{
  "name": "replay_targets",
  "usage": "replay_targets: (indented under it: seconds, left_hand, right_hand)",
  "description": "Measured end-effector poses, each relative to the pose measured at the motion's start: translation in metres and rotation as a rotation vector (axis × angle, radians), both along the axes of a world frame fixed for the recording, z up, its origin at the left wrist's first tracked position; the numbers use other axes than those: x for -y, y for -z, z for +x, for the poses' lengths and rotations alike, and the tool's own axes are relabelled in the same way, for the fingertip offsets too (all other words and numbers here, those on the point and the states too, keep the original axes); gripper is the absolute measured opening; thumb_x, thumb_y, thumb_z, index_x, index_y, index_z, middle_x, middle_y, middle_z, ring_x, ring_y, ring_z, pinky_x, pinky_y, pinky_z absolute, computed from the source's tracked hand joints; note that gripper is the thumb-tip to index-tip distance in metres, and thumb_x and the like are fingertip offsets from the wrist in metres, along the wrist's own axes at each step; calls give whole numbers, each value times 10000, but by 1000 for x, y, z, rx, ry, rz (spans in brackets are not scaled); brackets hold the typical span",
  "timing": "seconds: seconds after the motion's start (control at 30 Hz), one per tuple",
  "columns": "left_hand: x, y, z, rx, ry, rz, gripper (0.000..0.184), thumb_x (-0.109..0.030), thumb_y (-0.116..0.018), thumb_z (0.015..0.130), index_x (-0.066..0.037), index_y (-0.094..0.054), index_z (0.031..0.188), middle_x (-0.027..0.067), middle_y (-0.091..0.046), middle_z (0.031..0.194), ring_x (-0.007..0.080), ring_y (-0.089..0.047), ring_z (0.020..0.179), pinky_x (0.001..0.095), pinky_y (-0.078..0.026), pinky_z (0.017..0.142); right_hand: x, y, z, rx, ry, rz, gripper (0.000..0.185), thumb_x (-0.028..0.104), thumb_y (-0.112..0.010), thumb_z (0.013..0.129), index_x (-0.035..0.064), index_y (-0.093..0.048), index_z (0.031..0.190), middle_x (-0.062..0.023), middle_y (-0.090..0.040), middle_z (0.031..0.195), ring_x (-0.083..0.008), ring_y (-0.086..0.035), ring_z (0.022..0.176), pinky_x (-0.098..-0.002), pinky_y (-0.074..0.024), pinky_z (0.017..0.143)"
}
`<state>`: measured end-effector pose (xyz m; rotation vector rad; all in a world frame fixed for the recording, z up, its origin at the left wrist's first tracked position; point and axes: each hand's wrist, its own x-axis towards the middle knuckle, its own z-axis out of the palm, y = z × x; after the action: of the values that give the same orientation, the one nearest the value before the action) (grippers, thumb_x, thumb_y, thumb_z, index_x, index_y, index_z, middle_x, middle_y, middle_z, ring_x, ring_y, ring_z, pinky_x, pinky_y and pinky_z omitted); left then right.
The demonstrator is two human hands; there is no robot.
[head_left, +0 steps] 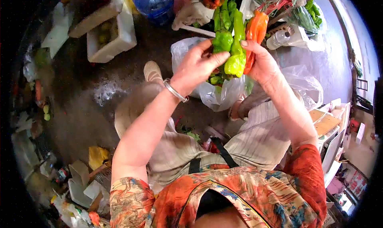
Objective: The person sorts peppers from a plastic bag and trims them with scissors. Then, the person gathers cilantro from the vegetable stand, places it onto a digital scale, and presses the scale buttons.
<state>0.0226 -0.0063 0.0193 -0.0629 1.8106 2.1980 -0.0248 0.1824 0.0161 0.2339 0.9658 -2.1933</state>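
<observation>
Over a thin clear plastic bag (215,97) between the person's knees, both hands hold long peppers. My left hand (193,67), with a silver bangle at its wrist, is closed around a green pepper (222,42), the thumb lying across its lower end. A yellow-green pepper (236,62) lies between the two hands, touching both. My right hand (262,66) grips an orange-red pepper (257,26), its thumb resting near the yellow-green one. Some green peppers (216,80) show in the bag's mouth below; the rest of its contents is hidden.
A white foam box (129,44) with round produce stands at the upper left, near a blue plastic container (154,5). Vegetables fill a white crate (195,30) ahead. A clear bottle (278,39) lies at the right. Discarded packaging and a yellow scrap (98,157) litter the lower left.
</observation>
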Motion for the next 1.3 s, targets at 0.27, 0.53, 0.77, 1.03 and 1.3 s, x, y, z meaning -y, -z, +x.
replay_targets:
  seconds: [0.27,0.53,0.77,1.03,1.3]
  left_hand:
    - [10,15,-9,16,-30,14,521,-251,-650,860,40,-472,1254,107,-587,1137,188,-582,997,306,-478,856]
    - [8,15,-20,216,-13,419,346,-208,-589,900,9,-486,1150,119,-599,940,259,-639,778,423,-551,707]
    - [4,21,-24,156,29,294,352,-172,-640,863,-21,-487,1142,109,-603,912,226,-619,714,364,-537,628]
    - [-5,22,-24,23,-82,146,396,-83,-682,821,-33,-471,1153,69,-578,994,151,-592,842,266,-508,675]
    - [-3,20,-25,-74,-99,69,446,-76,-747,753,-22,-493,1116,41,-606,885,113,-564,666,247,-463,586]
  right_hand:
    - [-1,10,8,48,63,-124,349,137,-625,840,39,-530,1161,-83,-626,1086,-232,-604,1011,-406,-462,936]
    - [-24,20,-12,97,190,-108,365,183,-624,867,12,-492,1161,-160,-607,1070,-271,-600,992,-404,-503,863]
    - [-21,23,-15,113,257,-54,330,170,-648,859,28,-517,1127,-114,-625,1020,-233,-613,949,-369,-502,859]
    - [-23,20,-15,135,163,-98,252,141,-666,839,68,-570,1061,-58,-642,975,-195,-627,912,-358,-503,860]
    - [-22,29,-17,105,179,-65,361,158,-652,846,5,-508,1141,-135,-615,1049,-243,-609,970,-386,-490,892]
